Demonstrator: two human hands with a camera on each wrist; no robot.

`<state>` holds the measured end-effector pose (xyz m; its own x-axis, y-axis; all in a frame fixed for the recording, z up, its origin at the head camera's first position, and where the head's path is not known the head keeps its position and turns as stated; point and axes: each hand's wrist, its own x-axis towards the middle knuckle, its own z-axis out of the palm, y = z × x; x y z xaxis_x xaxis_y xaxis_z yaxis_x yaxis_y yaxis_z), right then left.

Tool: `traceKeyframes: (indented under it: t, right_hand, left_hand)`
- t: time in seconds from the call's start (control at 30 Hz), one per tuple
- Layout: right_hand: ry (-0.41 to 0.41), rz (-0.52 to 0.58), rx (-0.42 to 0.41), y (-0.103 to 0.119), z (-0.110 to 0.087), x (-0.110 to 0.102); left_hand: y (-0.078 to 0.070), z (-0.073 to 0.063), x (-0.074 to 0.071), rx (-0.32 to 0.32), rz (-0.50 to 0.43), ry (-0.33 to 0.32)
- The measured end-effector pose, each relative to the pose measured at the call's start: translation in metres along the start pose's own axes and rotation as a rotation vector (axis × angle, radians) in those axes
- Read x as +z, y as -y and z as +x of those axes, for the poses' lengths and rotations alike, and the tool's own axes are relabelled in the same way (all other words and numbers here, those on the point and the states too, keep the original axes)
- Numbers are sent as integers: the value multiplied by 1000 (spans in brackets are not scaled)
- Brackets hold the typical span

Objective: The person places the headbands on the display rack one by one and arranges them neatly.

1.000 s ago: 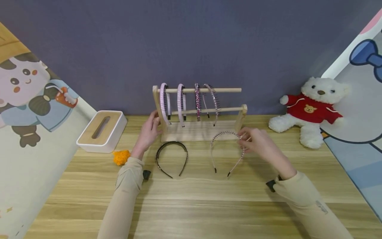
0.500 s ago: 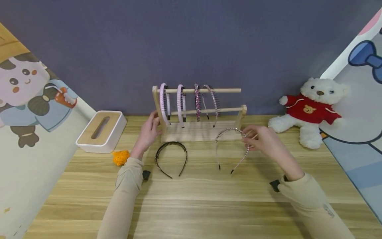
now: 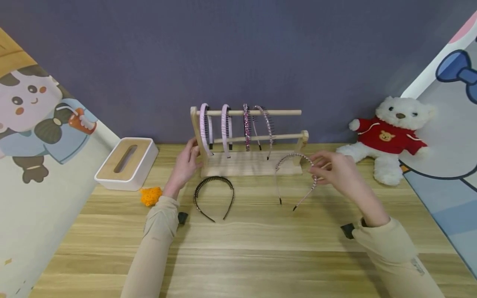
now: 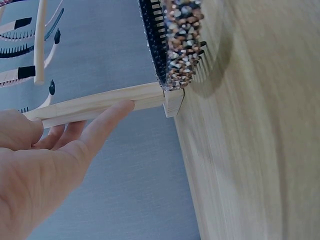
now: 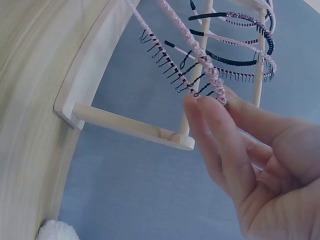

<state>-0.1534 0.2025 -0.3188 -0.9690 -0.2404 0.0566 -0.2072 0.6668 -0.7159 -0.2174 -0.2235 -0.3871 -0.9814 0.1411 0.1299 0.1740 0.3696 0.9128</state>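
Observation:
My right hand (image 3: 337,171) pinches a thin pink beaded headband (image 3: 294,155) by one side, held up in front of the right end of a wooden headband rack (image 3: 246,163). In the right wrist view its comb teeth and the fingertips (image 5: 212,105) on the band show clearly. With my left hand (image 3: 185,165) I hold the rack's left upright (image 4: 100,104), thumb on one side and fingers on the other. Several headbands hang on the upper rod, among them a pink padded one (image 3: 225,130) and a glittery one (image 3: 246,126). A dark jewelled headband (image 3: 214,179) lies on the table before the rack.
A white tissue box with a wooden lid (image 3: 126,163) stands at the left, beside a small orange object (image 3: 150,196). At the right a white teddy bear (image 3: 389,136) in a red top sits against the wall. A dark wall (image 3: 238,49) rises behind the rack.
My right hand has moved to the right and slightly up and away, carrying the pink beaded headband along. The left hand stays on the rack's upright; the other headbands have not moved.

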Motion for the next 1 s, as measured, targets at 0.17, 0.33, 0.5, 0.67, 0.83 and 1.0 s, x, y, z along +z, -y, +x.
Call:
traceKeyframes:
  t: [0.17,0.33,0.5,0.67,0.83,1.0]
  right_hand:
    - [-43,-24,5,3,-3,-3]
    - [-123,-78,-33,7,-4,-6]
    - [-218,-76,-94,10,-5,-7]
    - [-266,-81,-136,12,-5,-9]
    - [-276,-63,-108,14,-6,-12]
    - [-297,-57,-87,18,-7,-15]
  left_hand:
    - [-1,1,1,8,-12,9]
    - [-1,1,1,8,-20,4]
    - [0,1,0,11,-7,-1]
    - [1,1,0,13,-4,-6]
    - [2,2,1,11,6,-12]
    - [2,2,1,9,-14,-8]
